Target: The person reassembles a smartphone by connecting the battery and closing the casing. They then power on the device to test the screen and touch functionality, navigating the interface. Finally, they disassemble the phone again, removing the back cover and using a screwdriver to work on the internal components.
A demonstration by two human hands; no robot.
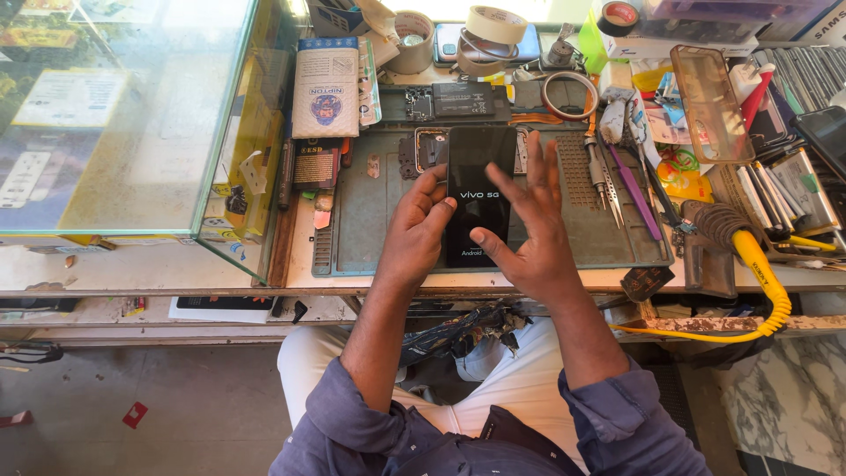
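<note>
A black smartphone (477,181) lies screen-up on a grey-green work mat (379,225), its display lit with small white start-up text. My left hand (416,231) rests on the phone's left edge, thumb and fingertips touching the screen. My right hand (527,225) is spread with its fingers apart over the phone's right side, the thumb pressing the lower part of the screen. Behind the phone, partly hidden by it, sits an opened phone frame (426,148).
A glass display case (123,115) fills the left. Tape rolls (493,26), a circuit board (456,100), tweezers (604,181), a purple tool (641,192), an amber phone cover (709,101) and a brush with a yellow coiled cable (765,273) crowd the bench's back and right.
</note>
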